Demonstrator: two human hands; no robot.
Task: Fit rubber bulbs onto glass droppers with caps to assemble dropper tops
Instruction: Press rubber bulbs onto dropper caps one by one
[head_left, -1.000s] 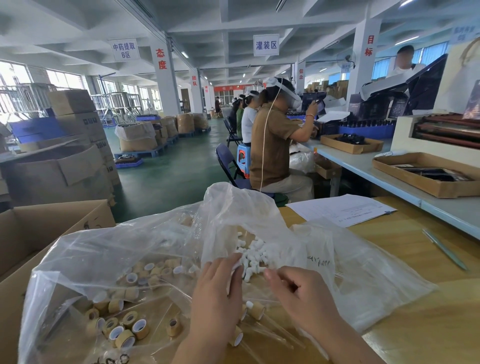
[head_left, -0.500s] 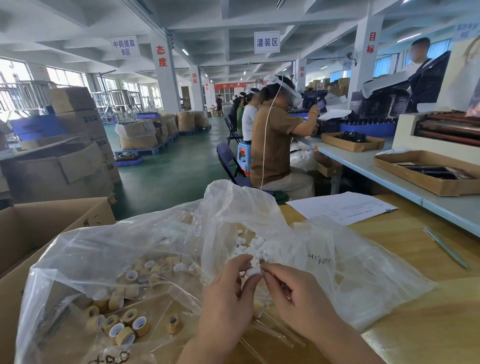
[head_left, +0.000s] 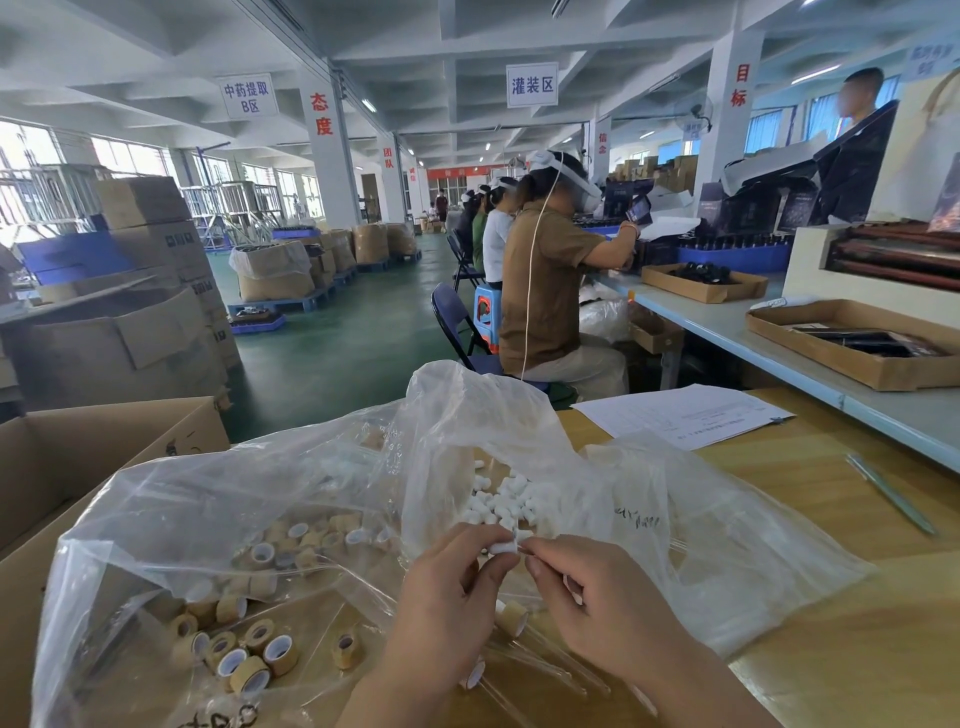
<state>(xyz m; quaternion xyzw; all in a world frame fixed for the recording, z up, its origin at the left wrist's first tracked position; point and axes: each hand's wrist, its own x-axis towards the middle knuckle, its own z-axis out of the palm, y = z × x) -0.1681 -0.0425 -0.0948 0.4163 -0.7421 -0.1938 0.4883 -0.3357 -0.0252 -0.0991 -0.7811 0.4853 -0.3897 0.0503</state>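
Two hands: both low in the view, fingertips meeting over the bags.
Left hand: thumb and forefinger pinch one white bulb, held just above the bulb heap.
Right hand: fingers curled, thumb and forefinger tips closed on the bulb's right end; whether a dropper sits between them cannot be told.
Bulb heap: small white bulbs piled inside a clear bulb bag, just beyond the fingertips.
Caps: tan rings with white liners, loose in a second clear bag, the cap bag, left of the hands.
Box: open cardboard, just left of the cap bag.
Droppers: capped glass tubes lying on plastic under the hands; the clear tubes are hard to count.
Bench: pale wood; carries the bulb bag.
Paper: printed sheet on the bench, beyond the bulb bag.
Pen: on the bench at right, apart from the bag.
Background: seated workers in a row; cartons stacked at left on a green floor.
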